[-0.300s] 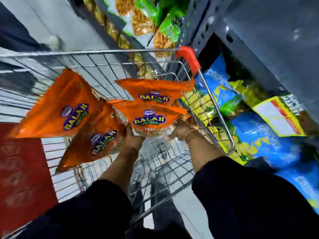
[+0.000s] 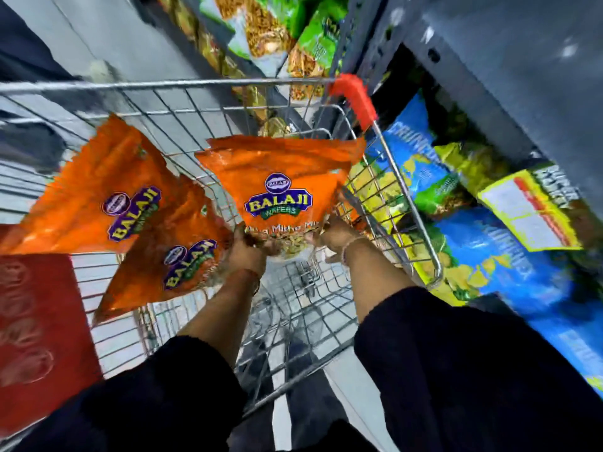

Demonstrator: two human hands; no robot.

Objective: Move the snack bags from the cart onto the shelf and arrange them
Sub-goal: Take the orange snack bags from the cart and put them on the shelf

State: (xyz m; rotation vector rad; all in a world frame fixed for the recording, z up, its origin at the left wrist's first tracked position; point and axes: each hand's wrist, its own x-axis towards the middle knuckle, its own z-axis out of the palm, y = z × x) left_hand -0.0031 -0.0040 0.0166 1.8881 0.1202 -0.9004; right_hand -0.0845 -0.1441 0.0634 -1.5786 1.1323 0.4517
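Observation:
Over the wire cart (image 2: 404, 203) I hold up orange Balaji snack bags (image 2: 277, 187), at least two stacked one behind the other. My left hand (image 2: 248, 252) grips their lower left corner and my right hand (image 2: 336, 238) grips the lower right corner. Two more orange Balaji bags lie in the cart to the left: one (image 2: 98, 194) leans on the cart's far side, the other (image 2: 169, 265) is nearer to me, beside my left wrist. The shelf (image 2: 489, 102) is on the right, a dark metal frame with bags in it.
Blue and yellow-green snack bags (image 2: 483, 262) fill the shelf right of the cart. Green and yellow bags (image 2: 293, 37) hang on the rack beyond the cart. A red handle cap (image 2: 354, 99) marks the cart's far right corner. A red bag (image 2: 39, 321) lies at the left.
The orange bags in my hands have risen and come together into one stack, closer to the camera. My hands have lifted slightly.

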